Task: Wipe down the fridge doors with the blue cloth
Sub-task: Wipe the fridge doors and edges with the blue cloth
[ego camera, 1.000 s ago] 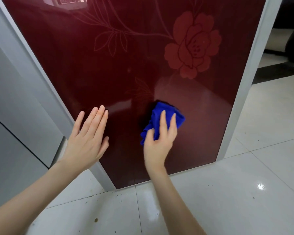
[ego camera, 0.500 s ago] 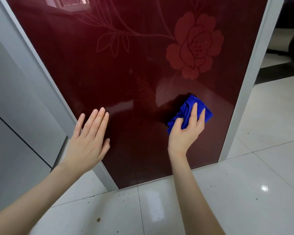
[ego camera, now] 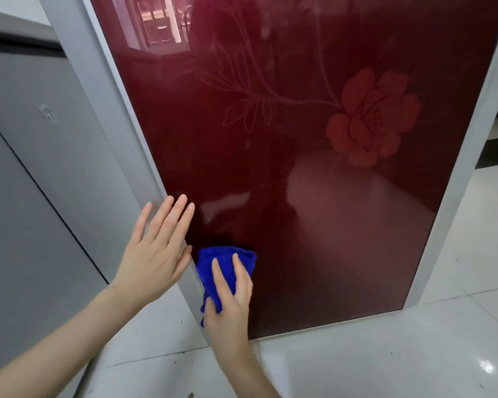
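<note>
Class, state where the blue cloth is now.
In the head view the blue cloth sits low on the red fridge door, near its left edge, under the right hand, beside the left hand.

The single head-worn camera looks forward and down, close to the fridge door [ego camera: 314, 202] and floor [ego camera: 385, 357].
</note>
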